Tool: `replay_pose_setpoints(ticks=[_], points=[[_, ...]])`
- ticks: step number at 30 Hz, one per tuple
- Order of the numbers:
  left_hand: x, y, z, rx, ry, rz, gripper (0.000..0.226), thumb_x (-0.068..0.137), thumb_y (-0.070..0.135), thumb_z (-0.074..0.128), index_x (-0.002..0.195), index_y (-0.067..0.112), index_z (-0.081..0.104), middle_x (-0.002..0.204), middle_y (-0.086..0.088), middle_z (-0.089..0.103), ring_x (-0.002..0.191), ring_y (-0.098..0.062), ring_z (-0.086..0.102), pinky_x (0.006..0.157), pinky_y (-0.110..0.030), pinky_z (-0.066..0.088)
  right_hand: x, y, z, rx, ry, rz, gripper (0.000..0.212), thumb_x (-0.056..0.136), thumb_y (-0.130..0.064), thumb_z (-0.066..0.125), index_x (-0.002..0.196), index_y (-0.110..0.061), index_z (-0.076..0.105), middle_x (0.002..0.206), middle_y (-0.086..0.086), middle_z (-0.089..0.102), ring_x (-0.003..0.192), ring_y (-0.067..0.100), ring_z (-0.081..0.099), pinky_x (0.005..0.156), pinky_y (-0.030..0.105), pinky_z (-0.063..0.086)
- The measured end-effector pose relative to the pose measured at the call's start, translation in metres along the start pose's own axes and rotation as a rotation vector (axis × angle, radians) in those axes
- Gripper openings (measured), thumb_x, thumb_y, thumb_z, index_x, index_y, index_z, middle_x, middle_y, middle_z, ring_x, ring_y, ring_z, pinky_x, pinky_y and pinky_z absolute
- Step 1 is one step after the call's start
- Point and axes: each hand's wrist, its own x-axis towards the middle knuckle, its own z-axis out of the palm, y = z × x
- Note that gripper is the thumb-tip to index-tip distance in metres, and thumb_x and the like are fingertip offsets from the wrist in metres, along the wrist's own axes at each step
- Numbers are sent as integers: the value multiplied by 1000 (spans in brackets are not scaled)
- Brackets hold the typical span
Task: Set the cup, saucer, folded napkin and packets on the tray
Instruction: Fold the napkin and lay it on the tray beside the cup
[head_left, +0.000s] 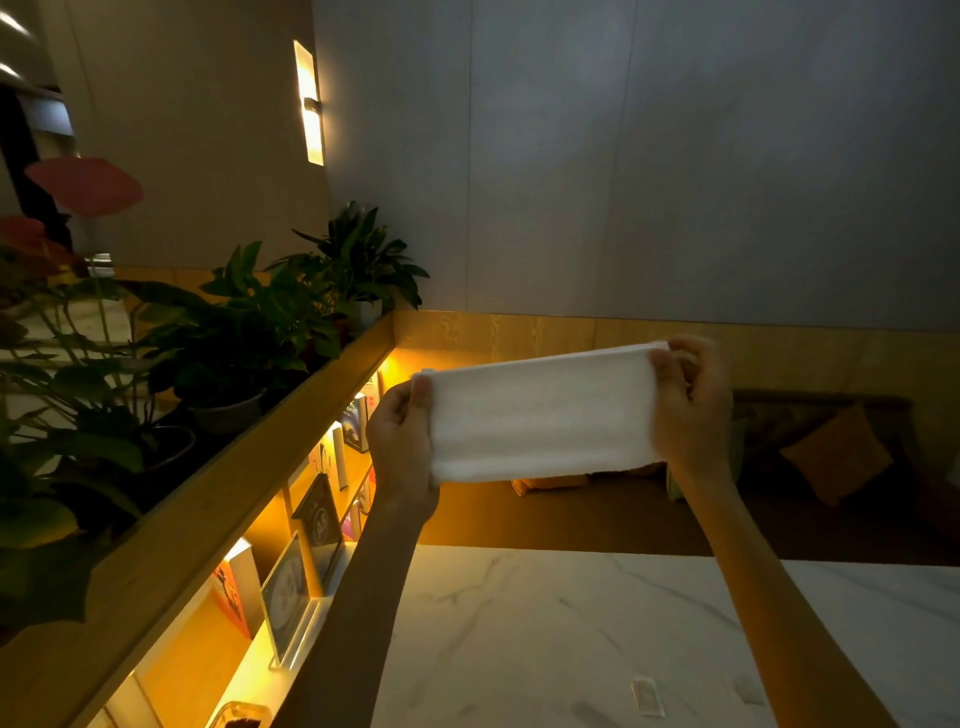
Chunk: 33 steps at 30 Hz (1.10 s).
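We hold the white napkin (540, 415) stretched in the air, left hand (402, 441) and right hand (691, 410) pinching its short edges, high above the marble worktop (571, 623).

No text can be read with certainty. Print is seen on the covers of the books (356, 423) stood on the lit shelf (332, 597) and on a dark framed card (318, 512), but it is too small and blurred to be made out.

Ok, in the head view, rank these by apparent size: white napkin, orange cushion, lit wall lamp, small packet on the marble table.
1. White folded napkin.
2. Square orange cushion and tall lit wall lamp: similar, both far off, unranked.
3. Small pale packet.
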Motion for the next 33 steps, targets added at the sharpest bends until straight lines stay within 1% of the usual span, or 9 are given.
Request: replay_pose_setpoints(ticks=[3, 7, 11, 14, 16, 20, 24, 29, 33], points=[[1, -9, -3, 199, 9, 30, 13, 93, 42, 56, 87, 33, 62, 91, 6, 63, 84, -14, 65, 59, -25, 53, -9, 14, 4, -5, -54, 168, 13, 93, -46, 49, 103, -38, 47, 91, -25, 59, 85, 3, 63, 60, 19, 52], [-13, -37, -7, 426, 126, 104, 15, 94, 38, 56, 89, 25, 58, 84, 11, 60, 77, -9, 61, 62, -23, 48, -39, 35, 9, -69, -115, 334, 19, 92, -46, 53, 105, -33, 51, 95, -12, 64, 86, 9, 67, 68, 35, 59], [-37, -66, -9, 538, 120, 53, 13, 95, 38, 55, 97, 25, 58, 96, 5, 62, 83, -10, 59, 72, -29, 50, -86, 42, 17, -127, -125, 370, 18, 92, -50, 52, 101, -34, 49, 87, -13, 62, 80, 7, 66, 60, 23, 52], [-58, -83, -4, 624, 78, -11, 21, 94, 36, 57, 104, 19, 65, 104, 0, 68, 96, -16, 62, 85, -36, 54, -129, 33, 33, -132, -200, 434, 16, 92, -46, 53, 99, -31, 51, 89, -8, 64, 80, 12, 66, 63, 27, 56], [-74, -90, 2, 646, 48, -28, 21, 93, 33, 59, 106, 18, 66, 104, -1, 69, 91, -9, 61, 78, -25, 51, -156, 24, 47, -105, -261, 445, 16, 92, -42, 56, 99, -27, 53, 90, -3, 65, 81, 15, 67, 65, 29, 57], [-102, -94, 9, 655, 32, -18, 22, 94, 34, 57, 106, 19, 69, 100, 1, 73, 72, 8, 51, 66, -9, 35, -190, 3, 68, 89, -194, 560, 30, 91, -37, 57, 110, -13, 62, 99, 5, 71, 89, 20, 68, 68, 11, 52], [-110, -85, -1, 643, 15, 13, 29, 93, 35, 56, 112, 18, 70, 102, -1, 75, 74, 8, 54, 67, -6, 36, -197, -7, 64, 130, -150, 505, 39, 82, -50, 56, 109, -22, 63, 102, -7, 71, 92, 11, 67, 82, 27, 58], [-111, -72, -6, 613, -8, 89, 28, 92, 29, 59, 116, 20, 69, 97, 13, 68, 77, 13, 57, 66, 2, 38, -188, -20, 67, 168, -119, 476, 24, 81, -50, 59, 102, -38, 60, 97, -19, 68, 92, 0, 65, 70, 14, 55], [-113, -65, -2, 492, -54, 118, 21, 93, 23, 57, 110, 35, 60, 89, 28, 62, 82, 24, 58, 67, 3, 45, -183, -29, 68, 173, -119, 431, 28, 82, -52, 57, 103, -34, 61, 98, -18, 68, 95, -4, 63, 66, 8, 51]])
